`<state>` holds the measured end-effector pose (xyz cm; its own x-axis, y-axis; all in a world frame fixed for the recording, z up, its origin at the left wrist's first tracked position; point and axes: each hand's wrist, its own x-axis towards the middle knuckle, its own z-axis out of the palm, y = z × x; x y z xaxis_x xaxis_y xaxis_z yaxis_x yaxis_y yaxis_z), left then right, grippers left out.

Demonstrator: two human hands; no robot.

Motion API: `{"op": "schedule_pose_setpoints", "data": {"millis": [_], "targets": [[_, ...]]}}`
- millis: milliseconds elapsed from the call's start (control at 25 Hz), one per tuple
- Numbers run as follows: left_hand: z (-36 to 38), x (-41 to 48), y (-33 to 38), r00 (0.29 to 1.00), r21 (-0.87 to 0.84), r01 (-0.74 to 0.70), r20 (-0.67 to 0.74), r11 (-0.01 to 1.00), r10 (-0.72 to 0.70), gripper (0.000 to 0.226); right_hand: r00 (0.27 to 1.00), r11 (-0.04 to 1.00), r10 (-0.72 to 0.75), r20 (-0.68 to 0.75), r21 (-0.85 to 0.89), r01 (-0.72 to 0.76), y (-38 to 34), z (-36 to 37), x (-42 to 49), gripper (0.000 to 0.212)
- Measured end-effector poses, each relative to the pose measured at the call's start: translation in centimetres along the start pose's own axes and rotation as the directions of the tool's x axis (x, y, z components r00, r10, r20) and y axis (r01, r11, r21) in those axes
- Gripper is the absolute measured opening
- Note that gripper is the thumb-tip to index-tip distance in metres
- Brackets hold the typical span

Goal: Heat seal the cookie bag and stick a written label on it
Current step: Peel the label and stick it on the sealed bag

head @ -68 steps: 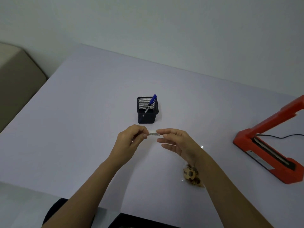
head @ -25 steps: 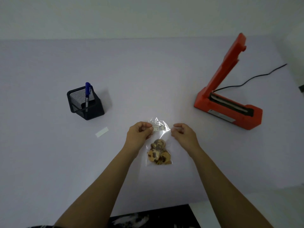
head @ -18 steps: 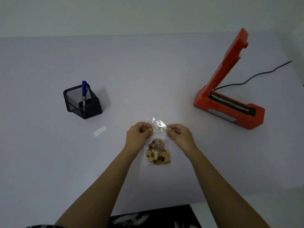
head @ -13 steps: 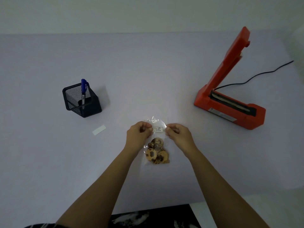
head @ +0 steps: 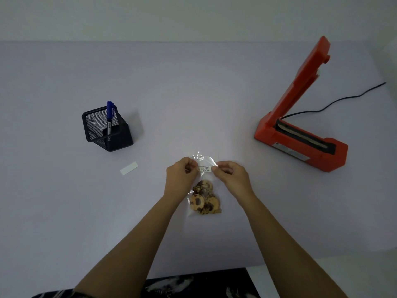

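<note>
Item: small white handwritten paper label [head: 204, 169], being laid on clear plastic cookie bag [head: 204, 197]

We pinch one label end in our left hand [head: 182, 177], the other in our right hand [head: 231, 177], fingers pressed together; bag flat on pale counter [head: 193, 100], centre; risk, we judge: uneven lowering sticks it crooked or creased.

Bench [head: 193, 93]: pale lilac-grey, plain. Bag [head: 205, 160]: clear, glossy highlights. Cookies [head: 204, 200]: tan with dark brown patches. Label [head: 204, 169]: white, small dark writing. Paper strip [head: 129, 168]: plain white. Pen holder [head: 106, 129]: black mesh. Pen [head: 110, 116]: blue cap, white barrel with dark print. Sealer [head: 300, 117]: orange-red, black strip along base, grey plate on side. Cable [head: 335, 102]: black.
</note>
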<state>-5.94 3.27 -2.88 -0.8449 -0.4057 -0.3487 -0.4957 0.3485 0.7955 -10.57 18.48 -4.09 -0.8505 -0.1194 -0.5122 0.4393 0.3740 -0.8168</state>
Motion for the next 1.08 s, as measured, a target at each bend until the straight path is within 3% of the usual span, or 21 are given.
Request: {"op": "schedule_pose_setpoints", "data": {"millis": [480, 600, 760, 1080], "targets": [[0.2, -0.1, -0.3, 0.999, 0.032, 0.001, -0.033, 0.999, 0.000, 0.009, 0.999, 0.999, -0.020, -0.028, -0.046, 0.019, 0.2, 0.3, 0.2, 0.017], [0.5, 0.0, -0.4, 0.999, 0.083, -0.011, -0.031, 0.997, 0.013, 0.009, 0.991, 0.981, -0.131, -0.004, -0.142, 0.130, -0.1, 0.2, -0.2, 0.027], [1.0, 0.2, -0.3, 0.999, 0.153, -0.030, -0.017, 0.988, 0.033, 0.010, 0.954, 0.875, -0.288, 0.078, -0.382, 0.295, -0.6, 0.0, 0.2, 0.021], [1.3, 0.4, -0.4, 0.998, 0.205, -0.059, -0.003, 0.977, 0.061, 0.011, 0.959, 0.828, -0.280, 0.046, -0.494, 0.266, -1.4, -0.1, 0.9, 0.018]]}}
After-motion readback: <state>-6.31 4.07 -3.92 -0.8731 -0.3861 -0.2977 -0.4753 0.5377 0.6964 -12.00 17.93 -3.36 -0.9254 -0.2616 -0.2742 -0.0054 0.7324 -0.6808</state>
